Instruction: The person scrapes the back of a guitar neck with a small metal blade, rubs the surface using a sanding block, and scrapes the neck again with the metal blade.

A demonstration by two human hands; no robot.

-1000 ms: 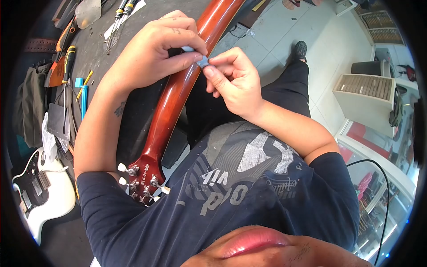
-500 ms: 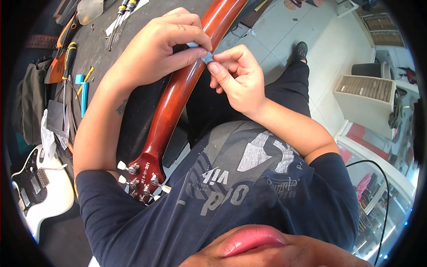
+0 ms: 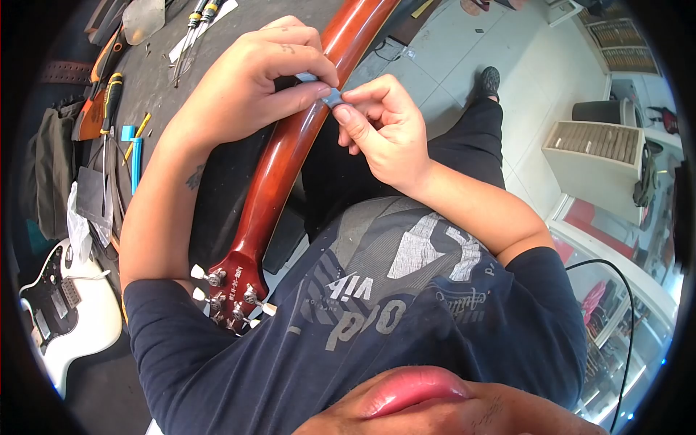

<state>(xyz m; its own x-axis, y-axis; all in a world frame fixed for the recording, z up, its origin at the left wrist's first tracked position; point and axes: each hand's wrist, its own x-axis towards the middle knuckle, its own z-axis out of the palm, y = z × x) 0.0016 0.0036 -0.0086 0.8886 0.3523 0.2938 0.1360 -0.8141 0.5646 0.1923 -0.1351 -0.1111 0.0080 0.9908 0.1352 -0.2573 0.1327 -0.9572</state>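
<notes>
A small blue-grey piece (image 3: 333, 98) lies against the glossy red-brown guitar neck (image 3: 279, 163), pinched from both sides. My left hand (image 3: 272, 76) reaches across the neck with thumb and fingers closed on the piece; another bit of blue shows between its fingers. On the right side of the neck, my right hand (image 3: 388, 134) grips the piece's near end between thumb and forefinger, its other fingers curled. The headstock (image 3: 239, 283), with metal tuners and pale buttons, points down towards my shirt. The piece's material cannot be made out.
The dark bench (image 3: 163, 76) at left holds screwdrivers (image 3: 194, 25), a yellow-black-handled tool (image 3: 112, 101), a blue tool (image 3: 136, 163) and a yellow pencil (image 3: 143, 134). A white guitar body (image 3: 90, 312) lies lower left. A grey-white cabinet (image 3: 591, 170) stands at right.
Both hands, the blue-grey piece and the neck shifted slightly right, then back left, in view. The grip looks the same throughout.
</notes>
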